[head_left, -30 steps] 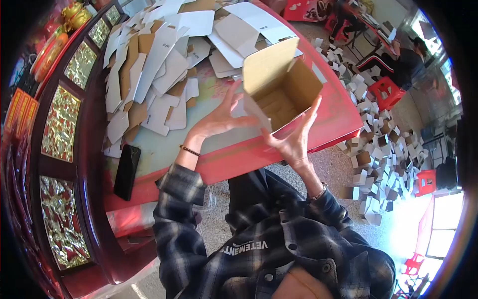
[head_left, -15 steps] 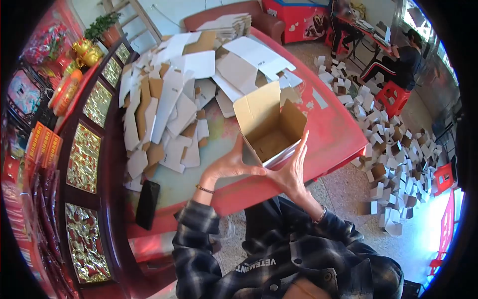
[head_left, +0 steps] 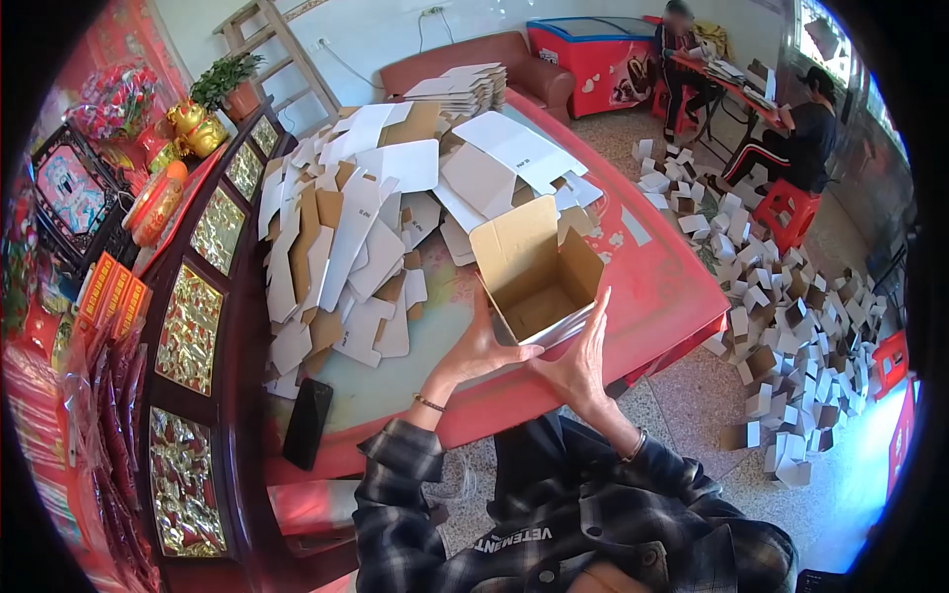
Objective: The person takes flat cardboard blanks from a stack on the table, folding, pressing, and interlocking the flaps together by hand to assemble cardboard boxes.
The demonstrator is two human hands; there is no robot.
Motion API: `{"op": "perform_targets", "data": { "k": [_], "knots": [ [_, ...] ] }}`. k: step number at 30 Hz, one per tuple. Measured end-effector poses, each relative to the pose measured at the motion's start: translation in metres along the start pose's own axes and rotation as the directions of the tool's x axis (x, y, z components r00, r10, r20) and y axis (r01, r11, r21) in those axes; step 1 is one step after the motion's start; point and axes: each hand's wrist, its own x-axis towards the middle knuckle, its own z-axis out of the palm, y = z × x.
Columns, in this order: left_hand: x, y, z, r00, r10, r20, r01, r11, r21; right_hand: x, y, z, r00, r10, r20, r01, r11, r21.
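Note:
An open cardboard box [head_left: 542, 282], white outside and brown inside, is held between my two hands, its flap raised at the back left. My left hand [head_left: 477, 348] presses against its left and near side with the thumb stretched across. My right hand [head_left: 581, 368] supports the near right side, fingers pointing up along it. Both hands are closed on the box above the near part of the red table [head_left: 662, 287]. Beyond the box lies a loose heap of flat white and brown cardboard pieces [head_left: 371, 252].
A black phone [head_left: 308, 425] lies at the table's left edge beside a dark wooden cabinet [head_left: 247, 395]. Many small boxes [head_left: 791, 336] cover the floor on the right. Two people sit at a far table [head_left: 727, 74]. A brown sofa [head_left: 474, 64] stands behind.
My left hand has come in against the box, which was gripped mainly by my right hand earlier. The view has shifted, showing more of the room's far side.

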Motion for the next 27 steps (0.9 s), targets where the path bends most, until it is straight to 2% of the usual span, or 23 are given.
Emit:
{"op": "perform_targets", "data": {
  "k": [4,7,8,12,17,19,20,24,27],
  "knots": [
    [0.0,-0.005,-0.007,0.999,0.044,-0.032,-0.044,0.999,-0.003,-0.001,0.004,0.004,0.999,-0.039,-0.023,0.039,0.999,-0.002],
    [-0.002,-0.011,-0.018,1.0,0.015,-0.022,-0.015,1.0,-0.018,0.001,0.002,0.002,0.994,-0.108,-0.018,0.107,0.994,-0.031],
    [-0.002,-0.013,-0.019,0.998,0.04,-0.041,-0.039,0.999,0.022,0.001,0.004,0.003,0.995,-0.102,-0.011,0.102,0.994,0.041],
    [-0.001,-0.018,-0.028,0.996,-0.057,0.069,0.065,0.99,-0.123,0.001,0.004,0.002,0.997,-0.083,0.009,0.082,0.991,0.108],
    [-0.003,-0.012,-0.036,0.978,-0.138,0.157,0.153,0.984,-0.087,0.001,0.003,-0.006,0.997,-0.008,0.072,-0.009,0.973,0.232],
    [-0.002,-0.002,-0.037,0.959,-0.191,0.208,0.206,0.977,-0.052,0.004,0.013,-0.004,0.993,-0.066,0.1,0.017,0.904,0.427],
    [-0.004,0.003,-0.034,0.972,-0.151,0.18,0.164,0.984,-0.064,0.008,0.018,-0.003,0.989,-0.097,0.108,0.027,0.854,0.519],
    [-0.011,-0.014,-0.037,0.984,-0.107,0.141,0.111,0.994,-0.024,0.034,0.029,-0.024,0.9,-0.181,0.397,-0.059,0.851,0.522],
    [-0.012,-0.002,-0.037,0.973,-0.154,0.17,0.154,0.988,0.012,0.058,0.017,-0.04,0.726,-0.185,0.662,-0.137,0.905,0.403]
  ]
}}
